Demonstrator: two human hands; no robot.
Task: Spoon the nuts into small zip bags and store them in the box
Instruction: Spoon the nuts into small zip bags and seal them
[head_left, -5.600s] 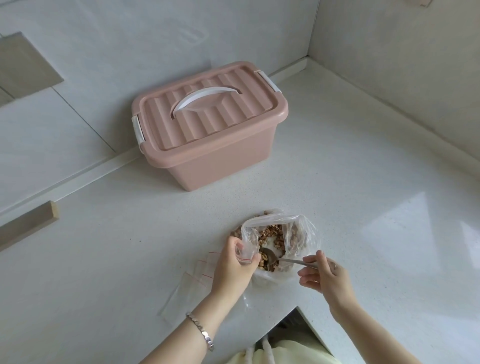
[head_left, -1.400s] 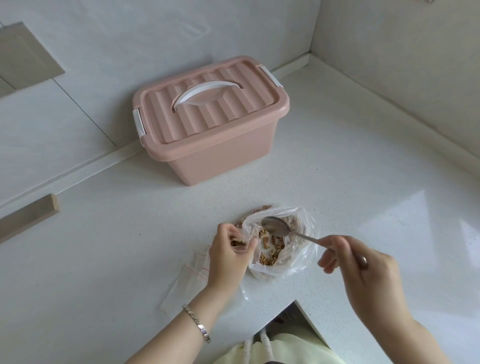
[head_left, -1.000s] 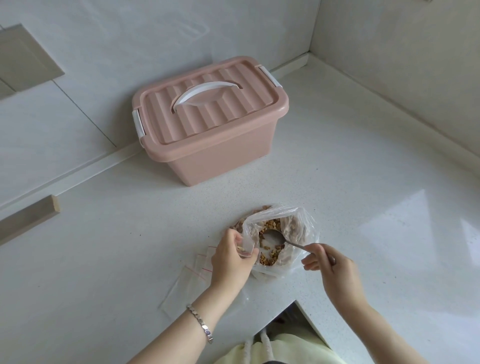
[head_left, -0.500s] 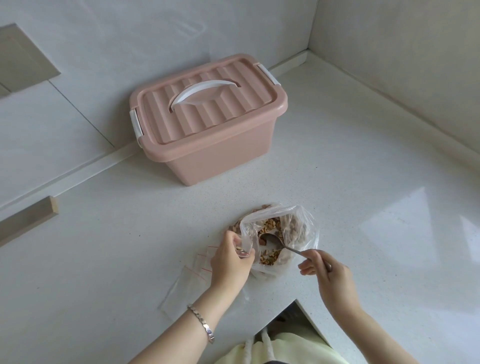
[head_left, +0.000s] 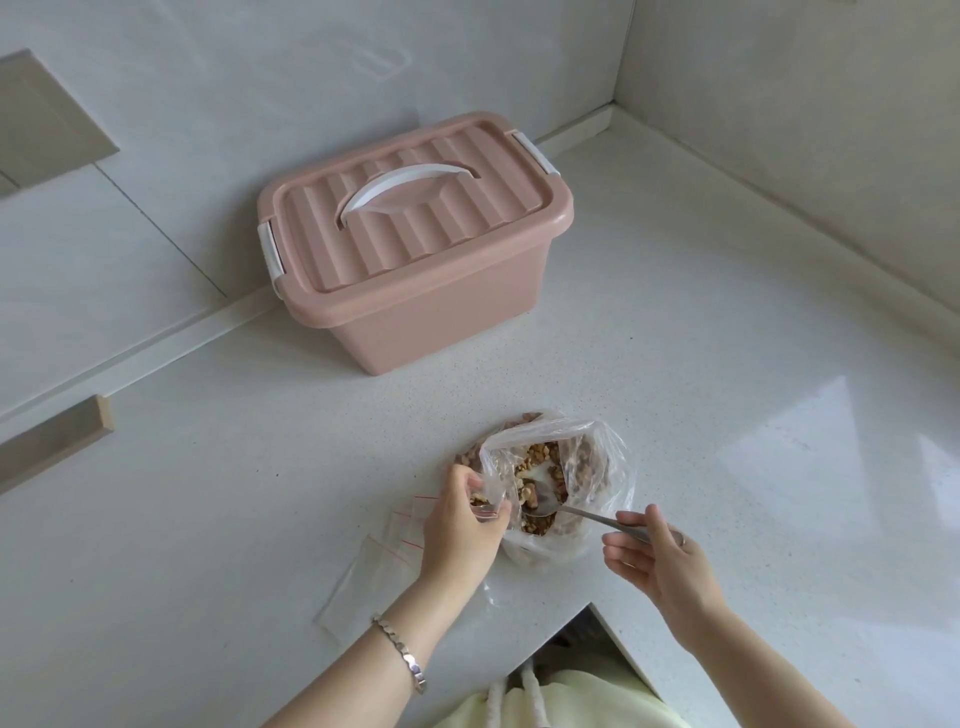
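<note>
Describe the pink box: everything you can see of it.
The box is a dusty-pink rectangular tub that looks like plastic. Its ribbed lid is on, so the contents are hidden. A white handle lies flat in a recess in the lid, and white latches at both short ends look clipped down. It stands upright on the white speckled counter, turned at an angle. Its back is close to the wall, though whether they touch cannot be told. Nothing else touches it.

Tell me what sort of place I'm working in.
Likely a home kitchen: a white speckled countertop meets tiled walls in a corner, a pink lidded storage box stands on it, and the right hand dips a spoon into a plastic bag of nuts.
</note>
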